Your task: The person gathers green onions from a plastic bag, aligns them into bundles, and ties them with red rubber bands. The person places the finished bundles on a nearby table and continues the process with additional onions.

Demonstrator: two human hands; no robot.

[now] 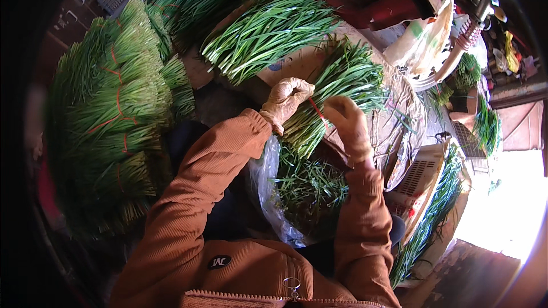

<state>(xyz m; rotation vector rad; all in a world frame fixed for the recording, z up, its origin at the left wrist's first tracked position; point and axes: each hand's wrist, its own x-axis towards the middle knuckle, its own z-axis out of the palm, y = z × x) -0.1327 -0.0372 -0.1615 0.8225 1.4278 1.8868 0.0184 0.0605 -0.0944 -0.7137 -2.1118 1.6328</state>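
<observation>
A bundle of long green chive-like leaves (348,77) lies in front of me, its pale stem ends toward me. A thin red tie (317,112) crosses the stems between my hands. My left hand (285,102), in a pale glove, is closed at the bundle's left side, thumb and fingers pinched close to the tie's upper end. On the other side my right hand (348,122), gloved too, has its fingers curled over beside the tie. What either pinch holds is too small to make out. Loose green trimmings (311,188) fill a clear plastic bag (268,188) below the bundle.
Tied bundles (123,97) are stacked high on my left. A loose heap of leaves (271,31) lies ahead on a board. To the right stand a pale plastic crate (419,171) and more leaves (431,217). A metal post with a coil spring (468,34) rises at far right.
</observation>
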